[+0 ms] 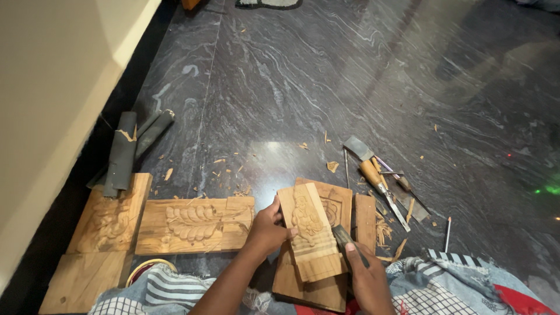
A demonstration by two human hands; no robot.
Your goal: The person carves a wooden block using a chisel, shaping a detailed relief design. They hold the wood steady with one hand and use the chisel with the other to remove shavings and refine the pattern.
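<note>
Gripping the carved block [308,230] at its left edge, your left hand [266,230] steadies it while your right hand [364,274] is closed on a dark chisel [345,238] at its right side. Its long axis runs away from you, tilted slightly left, resting on a board [309,286]. Carved panels [195,224] lie left; tools [379,181] lie right on the floor [350,70].

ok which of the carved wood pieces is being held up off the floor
The narrow carved block in the middle, gripped by the left hand. The leaf panel and far-left panel lie flat on the floor.
</note>
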